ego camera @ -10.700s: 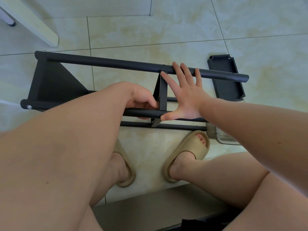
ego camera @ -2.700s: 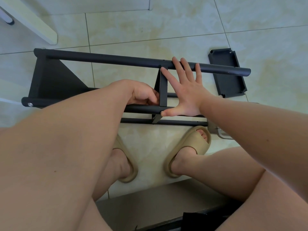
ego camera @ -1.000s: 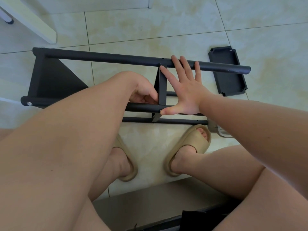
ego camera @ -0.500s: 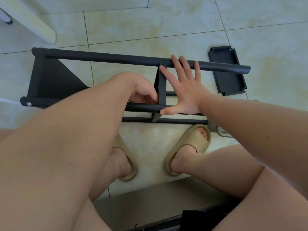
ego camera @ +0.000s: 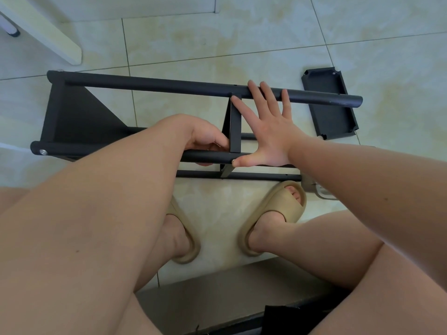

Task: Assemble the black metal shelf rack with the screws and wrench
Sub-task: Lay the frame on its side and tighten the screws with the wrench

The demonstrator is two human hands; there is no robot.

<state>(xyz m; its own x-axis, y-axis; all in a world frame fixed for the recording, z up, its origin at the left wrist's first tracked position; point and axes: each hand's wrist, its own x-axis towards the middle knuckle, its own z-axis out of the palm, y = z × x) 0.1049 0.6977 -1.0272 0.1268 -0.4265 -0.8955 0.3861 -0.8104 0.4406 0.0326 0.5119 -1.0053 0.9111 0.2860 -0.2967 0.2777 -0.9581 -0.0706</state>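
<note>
Tiled floor; loose shelf panel far right, partly behind rack frame. Frame lies left-right. Right hand fingers spread flat on it; left hand fingers curled round near tube.

Most likely a room in a home. Floored in large glossy cream tiles with thin dark grout lines and faint yellowish marbling. Furnished, at far left, with a white furniture leg. Dressed for indoors: soft beige slippers on bare feet, black rack laid straight on the floor.
</note>
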